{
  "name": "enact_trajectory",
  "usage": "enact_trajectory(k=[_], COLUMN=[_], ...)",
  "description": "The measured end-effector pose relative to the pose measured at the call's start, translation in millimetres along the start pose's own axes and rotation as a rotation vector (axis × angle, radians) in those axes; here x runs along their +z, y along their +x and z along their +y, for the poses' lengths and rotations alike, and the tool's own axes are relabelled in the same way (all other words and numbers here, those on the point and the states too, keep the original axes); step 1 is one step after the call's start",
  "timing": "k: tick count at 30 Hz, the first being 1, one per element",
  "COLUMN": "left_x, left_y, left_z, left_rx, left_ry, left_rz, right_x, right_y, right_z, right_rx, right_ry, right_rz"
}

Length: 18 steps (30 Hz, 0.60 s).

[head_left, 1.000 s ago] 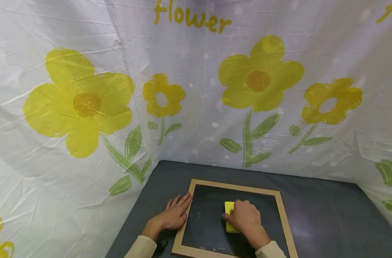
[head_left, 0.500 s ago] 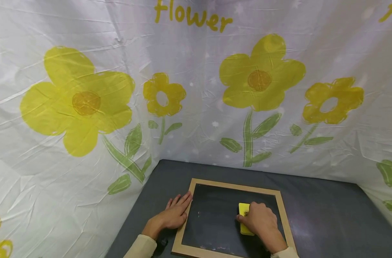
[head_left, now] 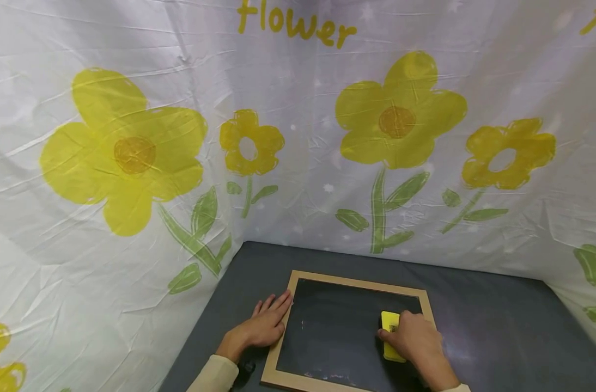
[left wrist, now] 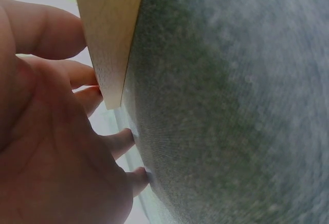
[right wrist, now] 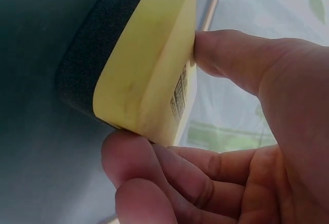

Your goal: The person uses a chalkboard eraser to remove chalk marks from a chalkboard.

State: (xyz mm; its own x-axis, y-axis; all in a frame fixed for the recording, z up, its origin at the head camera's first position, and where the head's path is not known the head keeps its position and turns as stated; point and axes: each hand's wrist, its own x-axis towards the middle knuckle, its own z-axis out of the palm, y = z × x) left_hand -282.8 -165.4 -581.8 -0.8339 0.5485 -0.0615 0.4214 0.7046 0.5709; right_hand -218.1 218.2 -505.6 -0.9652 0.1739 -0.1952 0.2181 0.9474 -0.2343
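A blackboard [head_left: 337,326] in a light wooden frame [head_left: 357,282] lies flat on the dark table. My right hand [head_left: 418,337] grips a yellow board eraser [head_left: 391,348] near the board's right side. In the right wrist view the eraser [right wrist: 149,54] has a dark felt underside [right wrist: 97,49] against the board, with thumb and fingers at its edges. My left hand [head_left: 261,326] rests at the frame's left side, fingers spread. In the left wrist view, fingertips touch the frame's outer edge [left wrist: 110,34] and others reach the table cloth. Small pale marks [head_left: 302,325] show at the board's left.
The dark table [head_left: 494,326] extends right of the board and behind it. A white cloth with yellow flowers [head_left: 396,122] hangs behind and at both sides. A small dark object [head_left: 247,367] sits by the left wrist.
My right hand has slid the eraser rightward across the board, from near its middle to near the right side of the frame. My left hand has stayed in place.
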Motion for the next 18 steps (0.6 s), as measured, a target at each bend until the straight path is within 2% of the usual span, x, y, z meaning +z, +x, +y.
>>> enact_trajectory(k=[3, 8, 18], left_x=[1.6, -6.0, -3.7], left_y=[0.7, -3.3, -1.7], left_z=[-0.6, 6.7, 4.0], left_rx=[-0.006, 0.01, -0.002], left_ry=[0.003, -0.007, 0.003], left_rz=[0.001, -0.015, -0.016], right_x=[-2.6, -6.6, -15.9], right_y=[0, 1, 2], right_z=[8, 22, 44], right_rx=[0.036, 0.054, 0.107], right_ry=[0.006, 0.001, 0.019], right_rz=[-0.02, -0.041, -0.089])
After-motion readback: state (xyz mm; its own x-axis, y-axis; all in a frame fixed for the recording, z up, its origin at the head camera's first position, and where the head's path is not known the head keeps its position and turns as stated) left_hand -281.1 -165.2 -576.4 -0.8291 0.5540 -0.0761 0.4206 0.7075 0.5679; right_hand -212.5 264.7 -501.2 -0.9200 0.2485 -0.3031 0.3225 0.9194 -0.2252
